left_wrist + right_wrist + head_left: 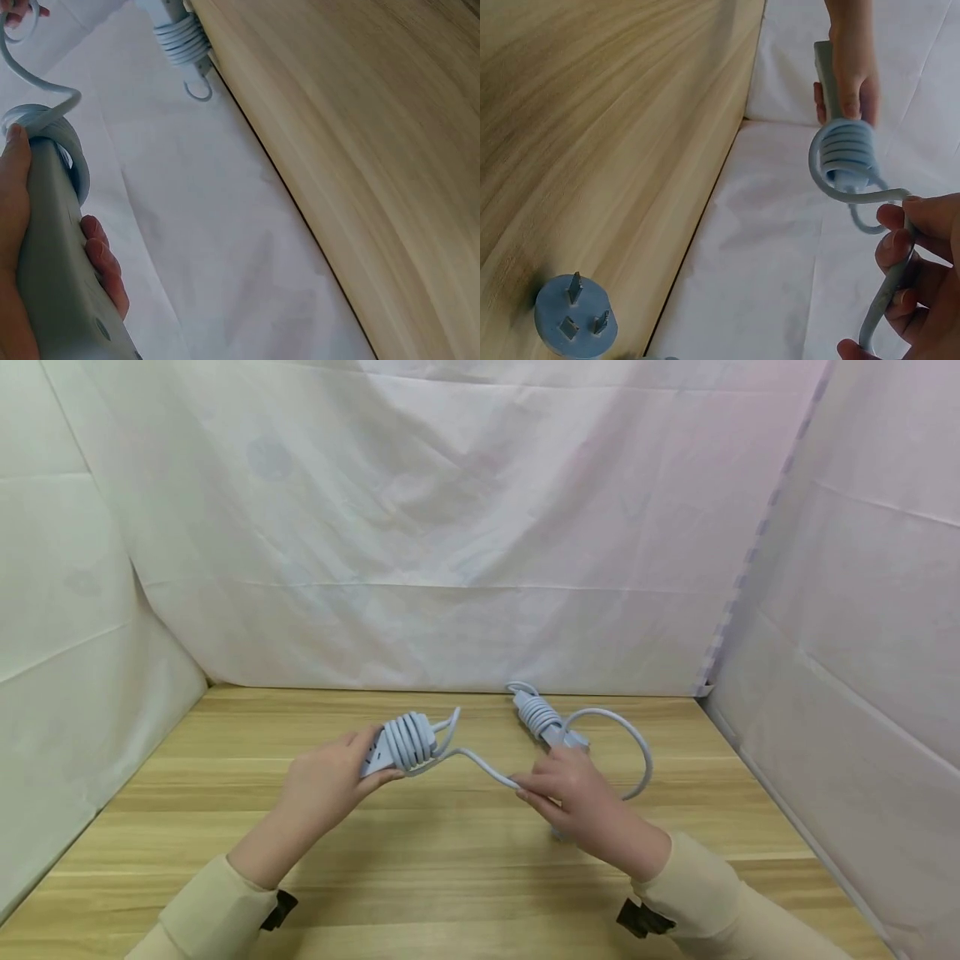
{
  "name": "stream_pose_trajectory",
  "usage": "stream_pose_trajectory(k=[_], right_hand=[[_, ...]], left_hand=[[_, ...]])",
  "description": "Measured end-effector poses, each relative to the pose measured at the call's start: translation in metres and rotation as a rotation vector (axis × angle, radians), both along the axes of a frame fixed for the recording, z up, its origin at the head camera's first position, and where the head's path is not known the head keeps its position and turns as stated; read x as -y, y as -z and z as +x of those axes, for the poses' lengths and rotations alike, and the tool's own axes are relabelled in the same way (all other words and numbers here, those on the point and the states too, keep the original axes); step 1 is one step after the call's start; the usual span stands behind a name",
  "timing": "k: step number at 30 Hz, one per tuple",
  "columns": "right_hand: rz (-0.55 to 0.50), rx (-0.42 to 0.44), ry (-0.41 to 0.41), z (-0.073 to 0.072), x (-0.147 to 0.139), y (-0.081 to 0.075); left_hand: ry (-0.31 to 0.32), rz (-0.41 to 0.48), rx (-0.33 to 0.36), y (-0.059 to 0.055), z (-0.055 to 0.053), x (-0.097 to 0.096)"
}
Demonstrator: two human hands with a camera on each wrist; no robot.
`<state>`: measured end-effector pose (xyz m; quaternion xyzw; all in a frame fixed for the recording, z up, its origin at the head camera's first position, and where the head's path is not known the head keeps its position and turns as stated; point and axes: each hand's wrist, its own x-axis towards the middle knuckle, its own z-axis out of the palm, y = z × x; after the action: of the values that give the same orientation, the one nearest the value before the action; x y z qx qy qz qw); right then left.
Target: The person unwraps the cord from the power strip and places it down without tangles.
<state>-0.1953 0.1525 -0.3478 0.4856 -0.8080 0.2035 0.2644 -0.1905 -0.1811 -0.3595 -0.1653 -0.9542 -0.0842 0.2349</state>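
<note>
My left hand (330,781) grips a white power strip (380,754) by its end, with several turns of its cord (410,742) wound round the other end. A loose length of that cord runs across to my right hand (573,797), whose thumb and fingers pinch it. Past the right hand the cord rises in a wide loop (647,760). In the right wrist view the three-pin plug (576,319) hangs at the lower left, pins showing. The left wrist view shows the strip's casing (60,262) between thumb and fingers.
A second power strip (538,714), its cord wound round it, lies at the back of the wooden table (450,893), just beyond my right hand. White cloth (480,527) hangs behind the table and along both sides.
</note>
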Motion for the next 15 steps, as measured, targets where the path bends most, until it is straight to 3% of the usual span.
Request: stream_pose_trajectory(k=[8,15], right_hand=[[-0.001,-0.075,-0.056,0.011,0.001,-0.007],[-0.059,-0.091,-0.075,0.009,-0.003,-0.025]], left_hand=[[-0.027,0.010,0.025,0.005,-0.007,0.010],[-0.028,-0.016,0.007,0.008,-0.009,0.017]])
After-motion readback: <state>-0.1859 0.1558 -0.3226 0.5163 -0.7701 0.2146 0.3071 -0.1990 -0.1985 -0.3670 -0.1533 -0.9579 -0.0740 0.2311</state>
